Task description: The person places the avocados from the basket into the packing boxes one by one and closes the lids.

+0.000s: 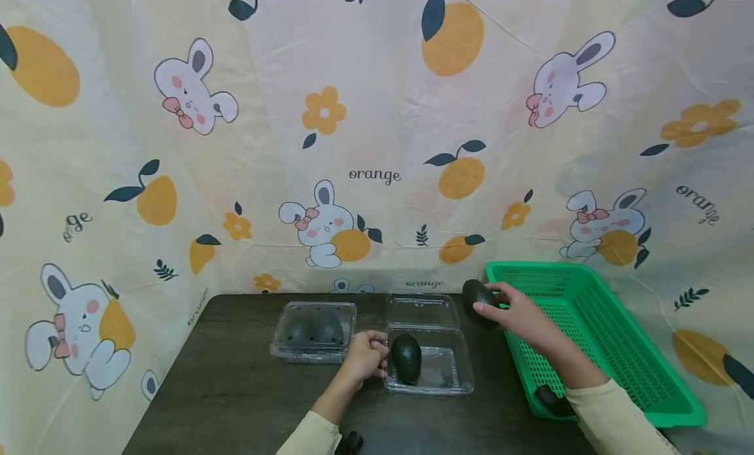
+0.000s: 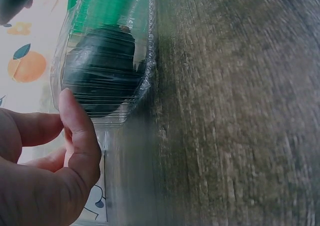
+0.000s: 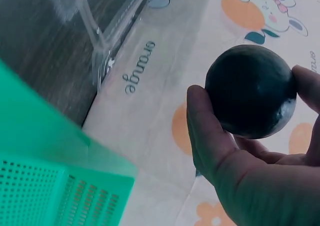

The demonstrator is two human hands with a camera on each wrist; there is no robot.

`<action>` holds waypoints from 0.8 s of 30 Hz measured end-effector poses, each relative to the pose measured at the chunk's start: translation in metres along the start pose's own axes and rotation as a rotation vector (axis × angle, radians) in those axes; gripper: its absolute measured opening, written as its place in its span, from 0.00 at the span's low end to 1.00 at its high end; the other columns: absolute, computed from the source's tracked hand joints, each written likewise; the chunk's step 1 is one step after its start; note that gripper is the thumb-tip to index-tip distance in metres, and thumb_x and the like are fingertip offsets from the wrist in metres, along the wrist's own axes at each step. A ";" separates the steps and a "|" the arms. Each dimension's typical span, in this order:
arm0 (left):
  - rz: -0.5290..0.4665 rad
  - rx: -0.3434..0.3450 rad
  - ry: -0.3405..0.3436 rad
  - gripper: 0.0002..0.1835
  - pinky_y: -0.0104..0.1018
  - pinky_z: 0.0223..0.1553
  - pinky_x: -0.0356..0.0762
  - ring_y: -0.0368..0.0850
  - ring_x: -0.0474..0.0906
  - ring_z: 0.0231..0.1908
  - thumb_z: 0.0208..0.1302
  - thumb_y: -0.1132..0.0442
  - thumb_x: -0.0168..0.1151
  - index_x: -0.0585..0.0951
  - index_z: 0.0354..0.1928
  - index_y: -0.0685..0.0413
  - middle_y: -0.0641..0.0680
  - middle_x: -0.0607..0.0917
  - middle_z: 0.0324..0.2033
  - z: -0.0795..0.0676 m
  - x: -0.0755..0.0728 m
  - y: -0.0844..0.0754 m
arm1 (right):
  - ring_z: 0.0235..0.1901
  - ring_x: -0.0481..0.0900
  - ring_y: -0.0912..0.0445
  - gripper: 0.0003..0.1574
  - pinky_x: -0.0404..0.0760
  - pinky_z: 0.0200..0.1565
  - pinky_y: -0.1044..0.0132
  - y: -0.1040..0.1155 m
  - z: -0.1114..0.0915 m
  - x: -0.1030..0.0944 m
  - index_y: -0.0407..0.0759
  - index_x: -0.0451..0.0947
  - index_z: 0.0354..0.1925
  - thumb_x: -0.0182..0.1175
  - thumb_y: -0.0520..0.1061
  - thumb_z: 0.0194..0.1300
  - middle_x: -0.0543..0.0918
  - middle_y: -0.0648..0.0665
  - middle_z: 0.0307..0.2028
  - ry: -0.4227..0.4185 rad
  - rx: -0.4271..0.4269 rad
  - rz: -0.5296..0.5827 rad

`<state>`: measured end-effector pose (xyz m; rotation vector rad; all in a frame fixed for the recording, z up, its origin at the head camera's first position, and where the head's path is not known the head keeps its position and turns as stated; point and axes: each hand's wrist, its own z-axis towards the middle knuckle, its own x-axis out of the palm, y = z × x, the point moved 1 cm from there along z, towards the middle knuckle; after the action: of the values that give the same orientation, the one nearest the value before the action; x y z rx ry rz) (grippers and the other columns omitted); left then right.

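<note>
My right hand [image 1: 518, 314] grips a dark avocado [image 1: 480, 302] between thumb and fingers, raised at the back of the table beside the green basket's rim. In the right wrist view, the avocado [image 3: 250, 91] shows as a dark, shiny round end. With thumb and fingertips, my left hand [image 1: 365, 355] pinches the left edge of an open clear plastic clamshell box [image 1: 438, 370]. Inside that box, on its left side, lies another avocado [image 1: 406, 359]. The left wrist view shows the fingertips [image 2: 67, 98] at the box's ribbed wall, the avocado [image 2: 102, 68] behind it.
Left of my left hand stands a closed clear clamshell box [image 1: 314, 357] with two dark avocados inside. A green perforated plastic basket [image 1: 648, 357] stands on the right. Behind the dark wood table [image 1: 235, 376] hangs a cloth [image 1: 400, 127] printed with rabbits and oranges.
</note>
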<state>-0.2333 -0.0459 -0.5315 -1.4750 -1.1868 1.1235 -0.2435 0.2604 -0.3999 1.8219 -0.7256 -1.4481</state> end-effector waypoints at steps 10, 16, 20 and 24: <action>-0.007 0.013 -0.001 0.17 0.30 0.18 0.81 0.40 0.74 0.20 0.68 0.79 0.55 0.76 0.58 0.76 0.54 0.80 0.28 -0.002 0.000 0.000 | 0.68 0.69 0.29 0.50 0.79 0.58 0.36 0.000 0.007 0.032 0.32 0.63 0.73 0.62 0.65 0.71 0.68 0.23 0.69 0.028 0.030 -0.101; 0.000 0.008 -0.004 0.17 0.31 0.18 0.82 0.40 0.74 0.20 0.68 0.79 0.56 0.77 0.57 0.75 0.55 0.80 0.28 -0.001 0.000 0.000 | 0.68 0.69 0.30 0.47 0.79 0.59 0.37 -0.003 0.006 0.049 0.33 0.65 0.71 0.64 0.63 0.71 0.70 0.24 0.69 0.051 0.034 -0.086; 0.000 0.010 -0.006 0.16 0.31 0.18 0.82 0.40 0.74 0.21 0.68 0.79 0.56 0.77 0.57 0.75 0.54 0.80 0.29 0.000 0.000 0.000 | 0.67 0.70 0.31 0.45 0.79 0.59 0.38 -0.004 0.006 0.060 0.34 0.67 0.69 0.66 0.63 0.69 0.71 0.24 0.67 0.054 0.036 -0.097; -0.005 0.008 -0.002 0.16 0.31 0.18 0.82 0.40 0.74 0.20 0.68 0.79 0.55 0.77 0.57 0.75 0.54 0.79 0.28 0.001 -0.001 0.001 | 0.55 0.81 0.38 0.40 0.84 0.49 0.46 -0.008 0.010 0.071 0.34 0.72 0.63 0.69 0.60 0.66 0.80 0.28 0.59 0.036 0.025 -0.133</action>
<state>-0.2339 -0.0467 -0.5327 -1.4639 -1.1857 1.1252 -0.2370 0.2087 -0.4492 1.9424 -0.6175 -1.4927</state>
